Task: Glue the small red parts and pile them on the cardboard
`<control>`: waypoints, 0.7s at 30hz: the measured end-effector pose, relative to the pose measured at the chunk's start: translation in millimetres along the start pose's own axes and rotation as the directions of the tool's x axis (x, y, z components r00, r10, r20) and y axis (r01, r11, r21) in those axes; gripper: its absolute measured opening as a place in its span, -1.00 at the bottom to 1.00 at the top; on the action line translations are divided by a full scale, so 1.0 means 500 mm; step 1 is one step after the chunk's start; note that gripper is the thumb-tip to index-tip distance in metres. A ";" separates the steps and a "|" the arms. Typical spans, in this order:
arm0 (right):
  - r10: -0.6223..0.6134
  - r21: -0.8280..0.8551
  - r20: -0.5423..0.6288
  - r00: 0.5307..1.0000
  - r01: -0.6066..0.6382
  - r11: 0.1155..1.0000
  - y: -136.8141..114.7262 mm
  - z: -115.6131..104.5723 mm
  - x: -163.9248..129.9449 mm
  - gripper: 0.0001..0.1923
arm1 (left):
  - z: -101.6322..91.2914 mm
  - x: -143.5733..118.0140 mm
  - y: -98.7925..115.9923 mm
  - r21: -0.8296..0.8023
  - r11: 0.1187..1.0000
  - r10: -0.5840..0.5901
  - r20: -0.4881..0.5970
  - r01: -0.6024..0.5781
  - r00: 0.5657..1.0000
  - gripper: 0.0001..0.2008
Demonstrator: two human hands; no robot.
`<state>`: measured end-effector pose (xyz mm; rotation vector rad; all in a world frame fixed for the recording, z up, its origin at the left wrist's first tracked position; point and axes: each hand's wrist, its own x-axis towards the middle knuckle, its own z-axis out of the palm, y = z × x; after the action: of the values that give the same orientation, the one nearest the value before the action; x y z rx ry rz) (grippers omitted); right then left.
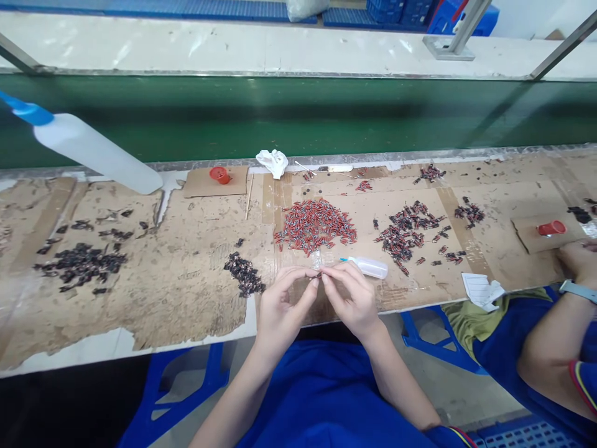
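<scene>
Bench (105,348) runs the full width, its cardboard sheet (181,274) ragged along the near left edge. Behind it, a long green belt (280,112). At far left, a large squeeze bottle (97,152) with blue nozzle; at far right, a co-worker's hand (578,258).

Left hand (283,305) and right hand (355,300) meet over the near part of the bench, wrists about at its edge. Fingers of both are pinched together on a small dark piece (316,275), held off the cardboard between the fingertips; its details are too small to read.

Straight ahead: heap of red-and-silver parts (314,227). To its right, a mixed red-and-black pile (405,233). Left of the left hand, just beside it, a small black pile (243,274); a wider black pile (84,264) well apart, further left. Small dropper bottle (370,267) lies on its side just beyond the right hand; red cup (219,175) and wooden stick (249,196) nearer the belt.

Step in hand, judged: fine two-handed work on the single piece. Next move would call for a steady pinch and small fingertip adjustments. Room: widest stretch of cardboard lies between the two black piles; forward and right is tight, the red heap and dropper bottle being near the knuckles
</scene>
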<state>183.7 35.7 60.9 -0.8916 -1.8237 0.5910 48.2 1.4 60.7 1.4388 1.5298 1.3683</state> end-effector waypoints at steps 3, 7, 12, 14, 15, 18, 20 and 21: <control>0.051 -0.083 -0.014 0.999 -0.052 0.995 0.014 -0.018 -0.003 -0.79 | 0.021 0.008 -0.005 0.003 1.000 -0.005 0.050 0.005 0.999 -0.81; 0.195 -0.262 -0.205 0.959 -0.246 0.933 0.063 -0.074 -0.007 -0.79 | -0.016 0.045 -0.020 0.149 0.989 0.006 0.066 -0.016 0.998 -0.59; 0.163 -0.533 -0.259 0.952 -0.282 0.798 0.128 -0.158 -0.011 -0.77 | -0.136 0.117 -0.085 0.573 0.812 -0.004 -0.192 0.116 0.981 -0.76; 0.144 -0.599 -0.176 0.974 -0.222 0.769 0.135 -0.175 -0.017 -0.72 | -0.171 0.138 -0.113 0.667 0.720 -0.069 -0.203 0.189 0.977 -0.80; 0.140 -0.613 -0.112 0.984 -0.179 0.770 0.136 -0.178 -0.020 -0.68 | -0.183 0.145 -0.125 0.694 0.693 -0.106 -0.168 0.194 0.980 -0.82; 0.147 -0.597 0.107 0.983 -0.055 0.801 0.133 -0.169 -0.034 -0.56 | -0.194 0.153 -0.152 0.728 0.666 -0.149 -0.083 0.162 0.985 -0.82; 0.172 -0.576 0.182 0.968 -0.037 0.817 0.134 -0.157 -0.040 -0.59 | -0.189 0.150 -0.168 0.743 0.660 -0.096 -0.063 0.111 0.993 -0.77; 0.180 -0.564 0.193 0.965 -0.042 0.825 0.134 -0.152 -0.040 -0.61 | -0.186 0.148 -0.175 0.750 0.657 -0.055 -0.052 0.075 0.997 -0.75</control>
<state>279.1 61.0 31.1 -1.3726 -2.2264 0.2325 -80.5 59.4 18.3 1.7989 2.3004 0.6870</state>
